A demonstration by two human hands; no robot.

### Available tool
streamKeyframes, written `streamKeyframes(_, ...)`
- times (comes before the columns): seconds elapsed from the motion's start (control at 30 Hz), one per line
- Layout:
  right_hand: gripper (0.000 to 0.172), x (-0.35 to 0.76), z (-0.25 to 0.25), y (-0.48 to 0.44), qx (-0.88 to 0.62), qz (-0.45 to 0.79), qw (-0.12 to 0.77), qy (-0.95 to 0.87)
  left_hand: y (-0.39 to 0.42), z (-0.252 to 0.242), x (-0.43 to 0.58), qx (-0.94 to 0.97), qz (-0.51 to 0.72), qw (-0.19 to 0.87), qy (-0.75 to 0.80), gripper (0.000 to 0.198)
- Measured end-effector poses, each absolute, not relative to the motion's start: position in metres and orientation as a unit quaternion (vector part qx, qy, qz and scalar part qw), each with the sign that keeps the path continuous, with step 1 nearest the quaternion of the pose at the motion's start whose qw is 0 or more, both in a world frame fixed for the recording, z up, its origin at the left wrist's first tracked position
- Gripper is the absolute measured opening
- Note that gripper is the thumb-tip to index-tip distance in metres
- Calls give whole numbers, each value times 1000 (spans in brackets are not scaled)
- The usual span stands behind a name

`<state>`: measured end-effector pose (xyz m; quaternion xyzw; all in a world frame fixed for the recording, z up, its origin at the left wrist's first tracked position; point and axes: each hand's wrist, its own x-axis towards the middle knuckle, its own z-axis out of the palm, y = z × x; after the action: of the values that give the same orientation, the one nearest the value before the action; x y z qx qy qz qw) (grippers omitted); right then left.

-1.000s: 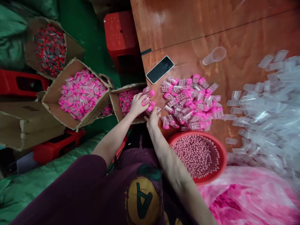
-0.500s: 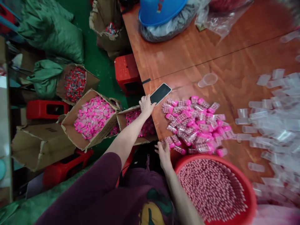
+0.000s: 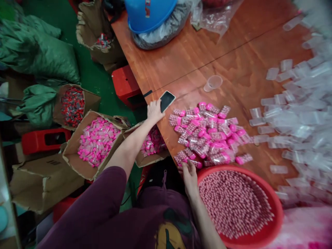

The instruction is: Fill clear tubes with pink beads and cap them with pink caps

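Observation:
A phone [image 3: 167, 100] with a dark screen and a light edge lies near the table's left edge. My left hand [image 3: 155, 111] grips its near end, the fingers covering part of the screen. To the right spreads a pile of small clear bottles with pink caps [image 3: 207, 133], filled with pink beads. My right hand [image 3: 190, 175] rests at the table edge beside the nearest of these bottles, fingers bent and apart, with nothing visible in it. Just right of that wrist stands a red basin [image 3: 278, 211] full of pink beads.
Many clear plastic tubes [image 3: 298, 117] are heaped at the right. A clear cup [image 3: 214, 82] lies mid-table. A blue basin [image 3: 153, 15] sits on a bag at the back. Cardboard boxes [image 3: 75, 155] of capped bottles and red stools [image 3: 127, 84] stand left of the table.
The view has shifted, so the table appears further left. My left hand now covers more of the phone. My right hand has come closer to the nearest bottles.

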<state>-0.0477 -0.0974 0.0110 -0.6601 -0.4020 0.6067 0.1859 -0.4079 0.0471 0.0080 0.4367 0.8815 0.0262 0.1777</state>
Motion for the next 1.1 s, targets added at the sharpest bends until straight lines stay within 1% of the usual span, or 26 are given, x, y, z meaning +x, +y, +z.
streamKeyframes(0.13,74,-50,42,-83,-654,587,212,-428,53,12,-446,404,47,149,901,76)
streamKeyframes(0.2,80,-51,55,-67,-667,534,241,-460,61,10,-462,394,56,147,906,79)
streamKeyframes(0.27,90,-55,61,-46,-702,448,272,-483,71,9,-463,405,62,138,902,86)
streamKeyframes(0.3,94,-58,62,-36,-718,413,273,-489,76,9,-455,419,67,139,895,88)
streamKeyframes(0.33,99,-63,61,-25,-730,389,262,-498,82,10,-440,436,71,146,885,89)
streamKeyframes(0.37,105,-67,58,-16,-737,374,242,-507,87,12,-421,458,77,162,871,85)
streamKeyframes(0.47,125,-79,45,9,-760,353,174,-517,97,19,-341,520,74,231,819,83)
streamKeyframes(0.53,132,-81,33,22,-778,342,146,-506,101,16,-289,547,62,274,789,86)
streamKeyframes(0.57,131,-81,26,27,-782,336,140,-506,102,12,-270,558,58,286,777,87)
streamKeyframes(0.63,122,-82,11,34,-778,318,150,-520,102,-1,-249,574,78,269,770,80)
streamKeyframes(0.73,109,-91,-3,34,-771,285,173,-542,92,-14,-255,588,93,236,768,66)
streamKeyframes(0.8,101,-102,-3,27,-753,279,170,-572,76,-14,-270,592,93,225,768,63)
streamKeyframes(0.93,90,-125,0,10,-677,300,120,-661,37,-7,-299,565,77,221,791,63)
streamKeyframes(1.1,84,-146,0,-1,-577,338,55,-742,-24,3,-321,487,43,214,845,58)
